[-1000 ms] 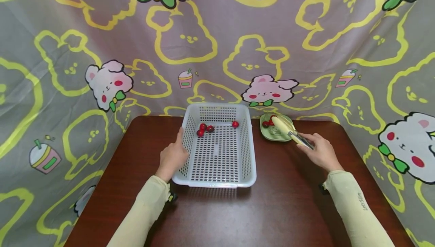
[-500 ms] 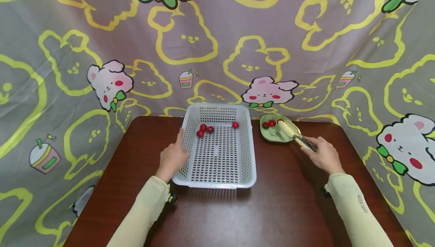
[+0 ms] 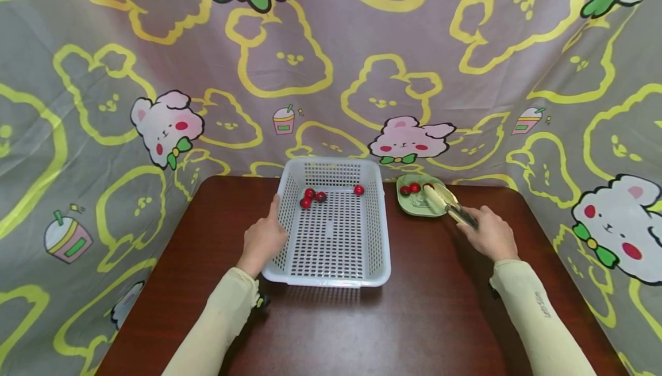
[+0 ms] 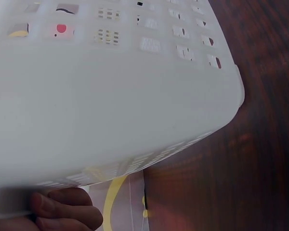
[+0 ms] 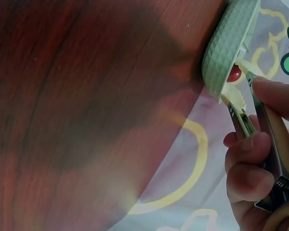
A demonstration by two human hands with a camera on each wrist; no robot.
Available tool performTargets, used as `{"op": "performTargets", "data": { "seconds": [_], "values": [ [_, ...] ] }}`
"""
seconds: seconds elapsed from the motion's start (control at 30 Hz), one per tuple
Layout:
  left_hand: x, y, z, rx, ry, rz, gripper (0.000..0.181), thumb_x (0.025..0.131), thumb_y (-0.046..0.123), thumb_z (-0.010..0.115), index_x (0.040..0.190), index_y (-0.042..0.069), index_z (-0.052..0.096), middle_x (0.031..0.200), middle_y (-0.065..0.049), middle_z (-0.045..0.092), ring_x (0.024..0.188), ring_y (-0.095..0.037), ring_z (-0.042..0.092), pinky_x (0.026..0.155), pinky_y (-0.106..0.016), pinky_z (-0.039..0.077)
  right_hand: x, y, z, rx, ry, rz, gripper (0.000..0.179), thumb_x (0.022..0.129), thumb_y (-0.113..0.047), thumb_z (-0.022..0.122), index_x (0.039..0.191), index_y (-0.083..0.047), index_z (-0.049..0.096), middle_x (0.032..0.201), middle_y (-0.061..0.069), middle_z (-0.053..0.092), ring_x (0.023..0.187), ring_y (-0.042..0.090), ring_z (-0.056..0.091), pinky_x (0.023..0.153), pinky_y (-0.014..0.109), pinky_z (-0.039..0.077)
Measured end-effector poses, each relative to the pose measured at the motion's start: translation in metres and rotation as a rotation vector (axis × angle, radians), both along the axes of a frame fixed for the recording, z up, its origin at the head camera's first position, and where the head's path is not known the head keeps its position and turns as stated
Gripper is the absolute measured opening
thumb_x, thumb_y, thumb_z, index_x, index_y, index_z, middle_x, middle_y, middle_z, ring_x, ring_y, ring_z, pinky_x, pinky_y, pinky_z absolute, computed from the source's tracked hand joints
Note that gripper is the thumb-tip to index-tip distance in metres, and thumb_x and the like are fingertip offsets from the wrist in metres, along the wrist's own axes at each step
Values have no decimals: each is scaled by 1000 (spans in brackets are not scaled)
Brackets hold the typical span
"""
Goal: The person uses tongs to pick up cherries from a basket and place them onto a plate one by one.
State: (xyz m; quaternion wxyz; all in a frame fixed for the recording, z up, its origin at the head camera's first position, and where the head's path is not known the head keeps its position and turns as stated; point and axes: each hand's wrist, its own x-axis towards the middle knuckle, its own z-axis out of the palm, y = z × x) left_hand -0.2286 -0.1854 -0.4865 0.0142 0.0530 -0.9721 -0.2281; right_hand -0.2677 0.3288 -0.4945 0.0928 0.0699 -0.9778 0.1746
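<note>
My right hand grips a pair of tongs with pale-yellow tips and metal arms. The tips reach over a small green plate and stand on either side of a red fruit, seen in the right wrist view; whether they touch it I cannot tell. Two more small round fruits, one darker, lie left of the tips. My left hand holds the left side of a white perforated basket; curled fingers show against its rim in the left wrist view.
Inside the basket, a cluster of several small red and dark fruits lies at back left, and a single red fruit at back right. Both containers stand on a dark brown table, with a patterned cloth hanging behind it.
Over the first half second the tongs shifted slightly right on the plate, uncovering the fruits at its left. Since then they have barely moved. The left hand and basket have stayed in place.
</note>
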Motion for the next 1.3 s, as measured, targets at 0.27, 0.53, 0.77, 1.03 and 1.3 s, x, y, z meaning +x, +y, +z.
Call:
{"op": "performTargets", "data": {
  "seconds": [0.27,0.53,0.77,1.03,1.3],
  "values": [
    [-1,0,-1,15,-8,3,86,92,13,55,167,14,14,60,-7,54,46,-23,47,45,-33,35,0,-7,0,98,75,31,48,91,-21,74,135,-4,66,95,17,57,62,35,58,55,54,45],
    [-3,0,-2,13,-17,0,86,92,14,55,167,15,13,60,-7,54,45,-23,47,45,-33,35,-1,-13,0,186,117,65,48,90,-17,75,136,-7,65,97,19,56,47,29,48,46,51,43],
    [-3,-1,-1,10,-14,1,86,92,14,54,167,15,12,61,-8,54,46,-23,47,45,-33,35,-6,-17,1,209,135,89,46,89,-16,75,134,-6,66,95,20,56,47,30,48,47,52,44],
    [-4,-1,-1,13,-7,-3,86,92,13,55,167,14,13,59,-7,53,45,-22,45,44,-32,33,-8,-18,2,201,96,71,48,89,-17,75,134,-5,65,96,21,56,49,31,49,49,53,45],
    [-2,-1,1,11,-20,8,87,91,14,55,167,15,13,61,-8,54,46,-23,47,45,-34,35,-5,-18,5,174,66,56,52,89,-21,76,136,-3,63,97,22,56,50,30,49,49,52,44]
  ]
}}
